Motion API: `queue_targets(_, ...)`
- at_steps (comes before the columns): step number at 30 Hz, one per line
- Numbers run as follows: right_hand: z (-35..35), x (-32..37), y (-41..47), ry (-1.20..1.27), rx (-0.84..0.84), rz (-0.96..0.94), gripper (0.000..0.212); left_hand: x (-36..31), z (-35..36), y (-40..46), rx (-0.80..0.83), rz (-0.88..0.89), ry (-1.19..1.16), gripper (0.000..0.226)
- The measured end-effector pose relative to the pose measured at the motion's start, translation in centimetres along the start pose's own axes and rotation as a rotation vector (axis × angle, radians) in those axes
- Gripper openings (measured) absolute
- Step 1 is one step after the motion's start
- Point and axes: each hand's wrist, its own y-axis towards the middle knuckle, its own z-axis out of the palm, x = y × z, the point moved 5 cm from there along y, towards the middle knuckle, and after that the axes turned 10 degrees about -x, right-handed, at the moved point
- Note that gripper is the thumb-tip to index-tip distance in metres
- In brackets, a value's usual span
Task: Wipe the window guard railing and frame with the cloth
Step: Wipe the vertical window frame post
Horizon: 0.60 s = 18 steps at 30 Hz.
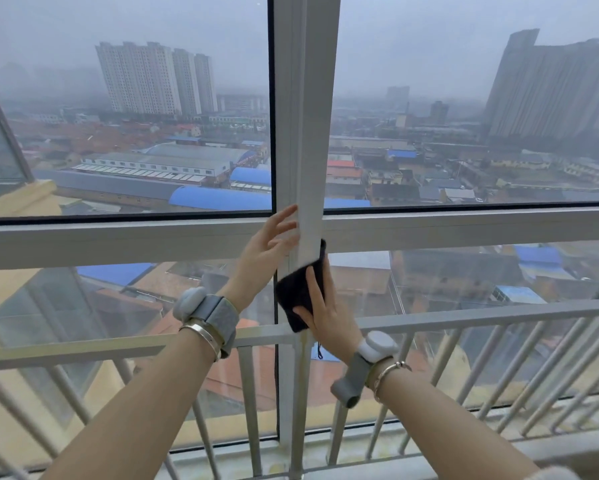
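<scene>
A white window frame has a vertical post crossing a horizontal bar. A dark cloth is wrapped around the post just below that crossing. My right hand presses the cloth against the post, thumb and fingers spread over it. My left hand is held up just left of the post, fingers straight and spread, fingertips near the post's edge. The grey guard railing runs across below both hands, with its vertical bars going down to the sill.
Glass panes fill the frame on all sides, with a hazy city far below. The sill lies at the bottom behind the railing bars. Both wrists carry grey strapped devices and bracelets.
</scene>
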Motion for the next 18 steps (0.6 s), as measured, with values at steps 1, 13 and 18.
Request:
queue_targets(1, 0.3, -0.3, -1.4, -0.018, 0.042, -0.022, 0.063, 0.3, 0.1, 0.0, 0.001, 0.006, 0.02, 0.041)
queue_targets(13, -0.5, 0.2, 1.9, 0.074, -0.068, 0.053, 0.064, 1.2, -0.1, 0.7, -0.046, 0.074, 0.109, 0.04)
queue_targets(18, 1.3, -2.1, -5.0, -0.068, 0.174, -0.083, 0.065, 1.5, -0.1, 0.7, -0.063, 0.064, 0.072, 0.037)
